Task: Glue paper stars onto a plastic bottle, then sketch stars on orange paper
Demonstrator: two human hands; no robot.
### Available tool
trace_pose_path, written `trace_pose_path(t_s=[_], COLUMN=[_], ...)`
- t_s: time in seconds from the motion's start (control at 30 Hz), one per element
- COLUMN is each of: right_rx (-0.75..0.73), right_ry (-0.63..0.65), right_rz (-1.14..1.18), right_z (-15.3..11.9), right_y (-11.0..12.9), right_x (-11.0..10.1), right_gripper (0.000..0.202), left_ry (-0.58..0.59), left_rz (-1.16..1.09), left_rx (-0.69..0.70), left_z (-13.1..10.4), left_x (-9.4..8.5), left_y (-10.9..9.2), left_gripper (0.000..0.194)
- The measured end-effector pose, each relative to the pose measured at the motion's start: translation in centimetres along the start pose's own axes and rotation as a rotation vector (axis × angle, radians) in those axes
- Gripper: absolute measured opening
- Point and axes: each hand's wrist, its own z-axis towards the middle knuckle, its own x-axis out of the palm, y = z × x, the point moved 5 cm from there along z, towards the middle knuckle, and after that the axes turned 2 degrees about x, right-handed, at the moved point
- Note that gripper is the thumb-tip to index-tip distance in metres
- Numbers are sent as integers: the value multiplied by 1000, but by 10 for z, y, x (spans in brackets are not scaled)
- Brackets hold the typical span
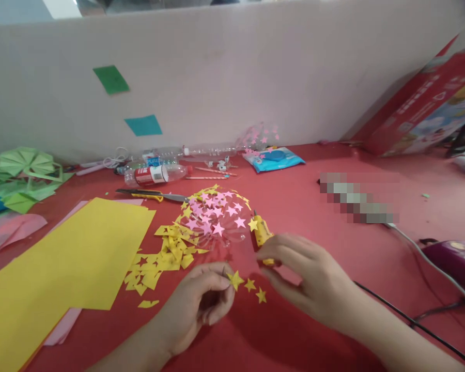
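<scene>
My left hand pinches a yellow paper star between thumb and forefinger. Two smaller yellow stars lie on the red table just right of it. My right hand is open, thumb and fingers apart, over the lower end of a yellow tool with a dark tip, apparently a glue gun; I cannot tell whether it touches it. Ahead of both hands stands a clear plastic piece covered with pink stars, with yellow stars around its far edge. Yellow paper scraps lie left of it.
Yellow paper sheets cover the left side. Behind are scissors, plastic bottles, pencils and a blue packet. Green folded paper sits far left. Cables cross the right side, near a purple object.
</scene>
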Motion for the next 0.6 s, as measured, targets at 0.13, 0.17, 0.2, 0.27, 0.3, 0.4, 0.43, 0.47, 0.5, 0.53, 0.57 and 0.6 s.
trace_pose_path(t_s=[0.13, 0.17, 0.2, 0.27, 0.3, 0.4, 0.43, 0.47, 0.5, 0.53, 0.57, 0.6], right_rx=[-99, -86, -70, -44, -41, -43, -29, -3, 34, 76, 117, 151], right_ry=[-8, 4, 20, 32, 28, -3, -25, -55, -92, -130, -162, -180], right_rz=[240, 286, 326, 368, 372, 378, 380, 377, 365, 343, 310, 270], right_z=[0, 0, 0, -1, -1, 0, 1, 2, 4, 6, 9, 11], right_y=[20, 20, 19, 18, 18, 18, 17, 15, 13, 10, 7, 4], right_x=[14, 17, 20, 22, 23, 20, 18, 14, 9, 4, -3, -10], right_gripper=[17, 16, 14, 11, 9, 9, 9, 9, 9, 10, 11, 12], left_ry=[83, 95, 105, 120, 131, 102, 82, 59, 24, -17, -60, -109], left_rz=[-65, -77, -89, -114, -124, -93, -39, 47, 162, 294, 425, 544], left_rx=[-82, -98, -112, -132, -140, -139, -116, -73, -8, 78, 170, 253], left_z=[0, 0, 0, 1, 1, 2, 2, 2, 1, -1, -4, -7], left_x=[9, 10, 11, 12, 12, 10, 8, 6, 4, 2, 2, 1], left_y=[5, 6, 8, 10, 11, 12, 11, 9, 5, -2, -9, -17], left_gripper=[13, 13, 12, 12, 11, 14, 17, 19, 20, 20, 19, 16])
